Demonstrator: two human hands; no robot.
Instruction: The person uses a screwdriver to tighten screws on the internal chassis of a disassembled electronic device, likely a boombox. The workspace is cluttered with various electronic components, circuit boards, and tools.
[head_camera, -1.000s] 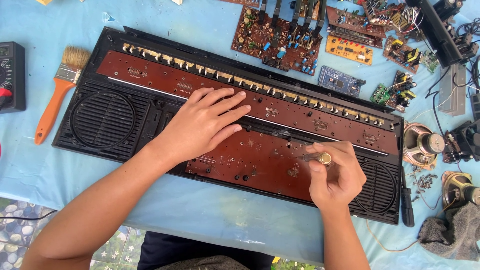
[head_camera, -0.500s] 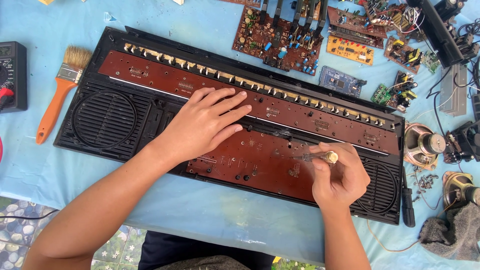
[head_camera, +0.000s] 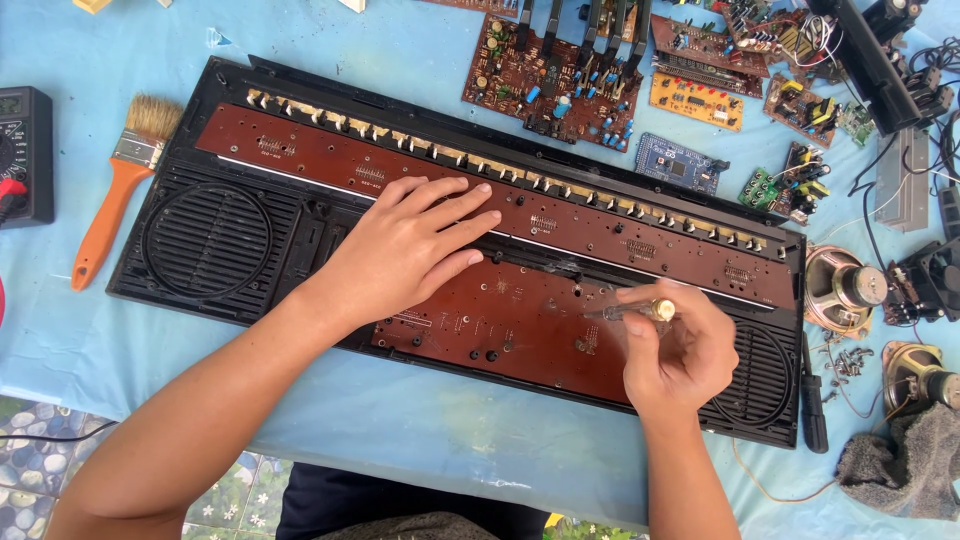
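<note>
The right hand (head_camera: 682, 352) held a screwdriver (head_camera: 628, 311) in a narrow grip, shaft lying leftward, tip on the brown board (head_camera: 520, 320) just left of it. The left hand (head_camera: 405, 250) lay flat, open, farther left on the board.

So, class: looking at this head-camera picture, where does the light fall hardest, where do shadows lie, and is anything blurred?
Head view: bright daylight washes the blue table cover, strongest at top right; the left hand throws a soft shadow onto the brown circuit board; the tool in the right hand is slightly soft, the rest sharp.
</note>
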